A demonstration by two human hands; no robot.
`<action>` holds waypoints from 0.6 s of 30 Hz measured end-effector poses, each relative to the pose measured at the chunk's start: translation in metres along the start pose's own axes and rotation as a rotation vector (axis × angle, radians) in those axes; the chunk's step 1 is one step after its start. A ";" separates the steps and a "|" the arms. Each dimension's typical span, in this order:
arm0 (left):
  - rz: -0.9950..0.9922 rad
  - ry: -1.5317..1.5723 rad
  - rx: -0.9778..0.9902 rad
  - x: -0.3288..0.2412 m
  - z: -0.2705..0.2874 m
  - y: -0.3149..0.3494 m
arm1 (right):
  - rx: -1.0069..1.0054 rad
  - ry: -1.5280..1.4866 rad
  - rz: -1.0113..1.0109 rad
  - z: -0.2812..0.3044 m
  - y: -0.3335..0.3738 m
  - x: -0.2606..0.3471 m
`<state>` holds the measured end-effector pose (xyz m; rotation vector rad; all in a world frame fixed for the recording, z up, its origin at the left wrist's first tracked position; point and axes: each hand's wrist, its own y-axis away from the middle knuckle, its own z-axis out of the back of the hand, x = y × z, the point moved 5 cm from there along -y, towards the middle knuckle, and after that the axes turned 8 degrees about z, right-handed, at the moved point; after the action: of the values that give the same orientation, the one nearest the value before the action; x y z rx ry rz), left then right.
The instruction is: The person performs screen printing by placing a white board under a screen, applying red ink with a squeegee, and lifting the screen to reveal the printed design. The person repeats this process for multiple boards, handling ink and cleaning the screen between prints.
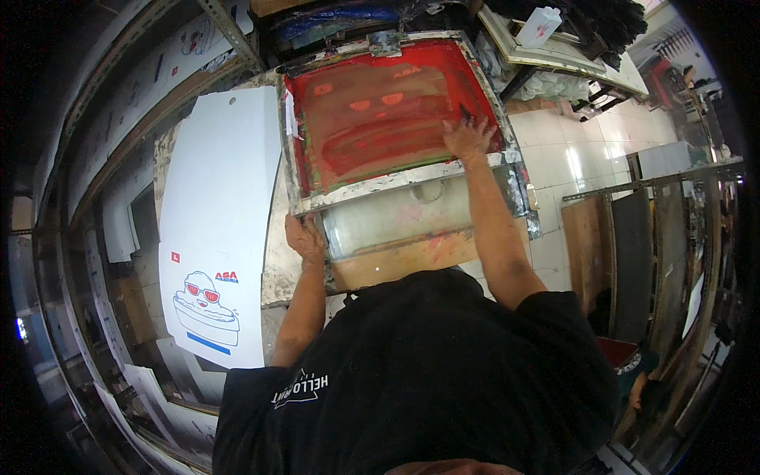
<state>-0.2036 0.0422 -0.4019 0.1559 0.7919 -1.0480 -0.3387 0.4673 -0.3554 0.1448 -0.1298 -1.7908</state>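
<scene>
A screen printing frame (380, 183) with a wooden rim and red ink over its mesh lies tilted in front of me, hinged at its far edge. My left hand (305, 237) is at its near left corner, fingertips partly hidden by the rim and seemingly gripping it. My right hand (470, 138) has its fingers spread over the right part of the inked mesh; I cannot tell whether they touch it. Below the near rim shows a pale printing bed (380, 226). Left of the frame lies a white sheet (222, 174) printed with a red and blue cartoon bowl figure.
Metal racks (111, 150) holding more printed sheets stand along the left. A table (578, 59) at the back right bears a white bottle (539, 28) and dark cloth. Boards (590, 249) lean in a rack at the right, beside the tiled floor (570, 162).
</scene>
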 end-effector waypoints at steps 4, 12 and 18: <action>0.080 0.066 0.013 0.002 0.005 0.001 | 0.124 -0.031 0.295 0.012 0.031 0.106; 0.076 0.132 0.086 0.009 -0.003 0.001 | -0.204 -0.022 0.288 0.011 -0.005 0.073; 0.099 0.599 0.151 0.003 0.003 -0.010 | -0.477 -1.135 0.171 0.068 0.026 -0.063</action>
<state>-0.2092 0.0337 -0.3995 0.6532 1.2279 -0.9739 -0.3117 0.5235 -0.2826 -1.1976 -0.4896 -1.4904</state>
